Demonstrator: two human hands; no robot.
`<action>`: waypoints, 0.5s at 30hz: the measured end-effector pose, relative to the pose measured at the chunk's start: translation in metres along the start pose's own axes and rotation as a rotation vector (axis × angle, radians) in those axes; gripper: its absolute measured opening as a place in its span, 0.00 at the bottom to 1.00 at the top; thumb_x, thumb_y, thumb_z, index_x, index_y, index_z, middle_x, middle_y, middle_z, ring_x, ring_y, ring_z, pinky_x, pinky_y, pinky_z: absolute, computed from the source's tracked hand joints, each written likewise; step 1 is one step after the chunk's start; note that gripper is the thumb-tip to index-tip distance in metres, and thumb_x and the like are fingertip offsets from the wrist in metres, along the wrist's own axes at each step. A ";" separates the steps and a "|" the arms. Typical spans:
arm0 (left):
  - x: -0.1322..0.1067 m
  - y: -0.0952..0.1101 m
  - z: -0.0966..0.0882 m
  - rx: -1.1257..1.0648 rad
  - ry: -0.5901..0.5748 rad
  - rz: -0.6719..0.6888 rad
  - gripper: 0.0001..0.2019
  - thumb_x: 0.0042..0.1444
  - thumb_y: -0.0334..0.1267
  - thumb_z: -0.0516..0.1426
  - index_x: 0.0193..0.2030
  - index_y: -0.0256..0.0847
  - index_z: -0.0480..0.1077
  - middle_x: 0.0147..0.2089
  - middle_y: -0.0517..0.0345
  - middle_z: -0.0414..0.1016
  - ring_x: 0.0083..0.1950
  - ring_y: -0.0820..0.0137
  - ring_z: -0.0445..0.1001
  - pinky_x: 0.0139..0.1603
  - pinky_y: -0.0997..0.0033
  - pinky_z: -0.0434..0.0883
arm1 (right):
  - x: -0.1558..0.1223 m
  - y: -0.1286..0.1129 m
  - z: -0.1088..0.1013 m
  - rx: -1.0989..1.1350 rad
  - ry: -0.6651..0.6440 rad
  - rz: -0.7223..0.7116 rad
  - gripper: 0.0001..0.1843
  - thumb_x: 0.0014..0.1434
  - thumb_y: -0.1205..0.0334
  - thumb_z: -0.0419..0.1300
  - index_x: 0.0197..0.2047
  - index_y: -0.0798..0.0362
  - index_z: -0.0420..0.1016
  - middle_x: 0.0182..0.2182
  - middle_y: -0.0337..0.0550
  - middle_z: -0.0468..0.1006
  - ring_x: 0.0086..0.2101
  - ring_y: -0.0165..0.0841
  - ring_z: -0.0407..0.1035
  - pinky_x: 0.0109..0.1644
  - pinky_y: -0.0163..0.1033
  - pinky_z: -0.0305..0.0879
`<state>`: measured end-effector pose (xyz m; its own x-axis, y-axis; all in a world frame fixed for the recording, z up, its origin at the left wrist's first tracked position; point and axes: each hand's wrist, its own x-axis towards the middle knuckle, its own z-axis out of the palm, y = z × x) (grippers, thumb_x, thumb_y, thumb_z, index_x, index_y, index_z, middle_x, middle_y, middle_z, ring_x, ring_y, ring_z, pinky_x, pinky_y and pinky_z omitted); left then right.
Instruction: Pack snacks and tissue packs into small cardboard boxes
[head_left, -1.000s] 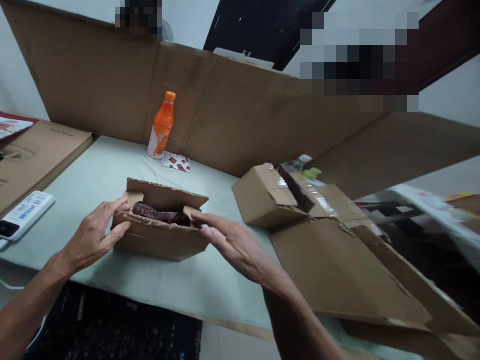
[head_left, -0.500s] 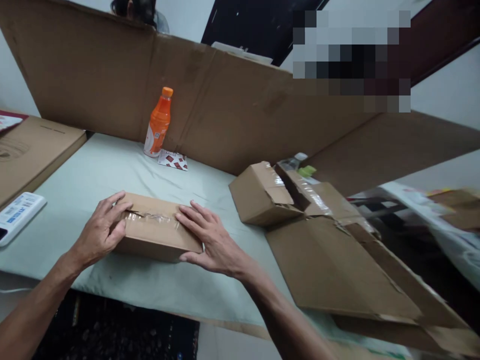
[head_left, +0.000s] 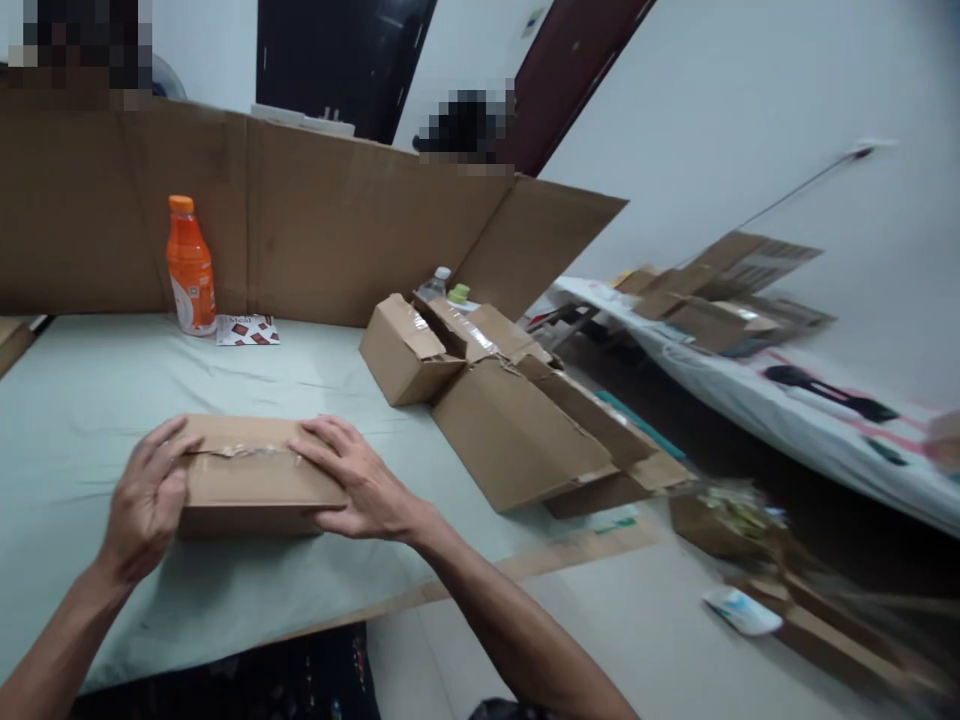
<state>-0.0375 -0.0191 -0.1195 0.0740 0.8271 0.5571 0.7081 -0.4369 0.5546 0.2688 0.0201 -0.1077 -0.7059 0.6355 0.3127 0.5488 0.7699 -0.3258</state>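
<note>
At the far left, one brown carton (head_left: 13, 342) is cut off by the frame. The left hand (head_left: 146, 495) is clamped on the left end of one closed box (head_left: 259, 485), which is set on the near part of a pale green cloth (head_left: 82, 390); its contents are hidden. Behind it, one orange bottle (head_left: 191, 275) is stood upright, and one patterned packet (head_left: 247, 331), its print only partly legible, is laid just beside the base. The box's right end is gripped by the right hand (head_left: 364, 485), fingers on the lid, thumb at the front edge. Farther right, torn cartons (head_left: 510, 430) are overlapped and cannot be counted exactly; one clear bottle (head_left: 433, 288) and one green cap (head_left: 458, 293) are partly hidden behind them. Items on another table (head_left: 795, 430) are blurred.
</note>
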 end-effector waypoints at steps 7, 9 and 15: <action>0.025 0.049 0.079 -0.122 -0.433 0.033 0.33 0.72 0.49 0.50 0.79 0.41 0.49 0.83 0.40 0.40 0.82 0.49 0.45 0.76 0.41 0.58 | -0.140 0.013 -0.028 -0.314 0.371 0.516 0.38 0.58 0.50 0.66 0.69 0.49 0.66 0.63 0.58 0.69 0.60 0.52 0.66 0.64 0.60 0.67; 0.015 0.053 0.093 -0.080 -0.532 0.037 0.33 0.70 0.46 0.53 0.79 0.42 0.51 0.82 0.39 0.40 0.81 0.48 0.48 0.74 0.41 0.63 | -0.156 0.025 -0.030 -0.463 0.451 0.689 0.39 0.58 0.47 0.65 0.69 0.52 0.66 0.61 0.61 0.70 0.58 0.56 0.67 0.61 0.63 0.68; -0.022 0.039 0.098 -0.009 -0.614 0.073 0.30 0.64 0.41 0.57 0.73 0.42 0.63 0.80 0.35 0.50 0.77 0.43 0.58 0.68 0.40 0.70 | -0.138 0.061 -0.021 -0.712 0.574 0.975 0.41 0.66 0.46 0.57 0.74 0.62 0.56 0.72 0.77 0.53 0.60 0.70 0.62 0.52 0.72 0.68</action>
<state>0.0570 -0.0193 -0.1706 0.5145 0.8464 0.1376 0.6804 -0.5006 0.5353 0.4091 -0.0192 -0.1516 0.2959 0.7387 0.6056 0.9542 -0.2585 -0.1508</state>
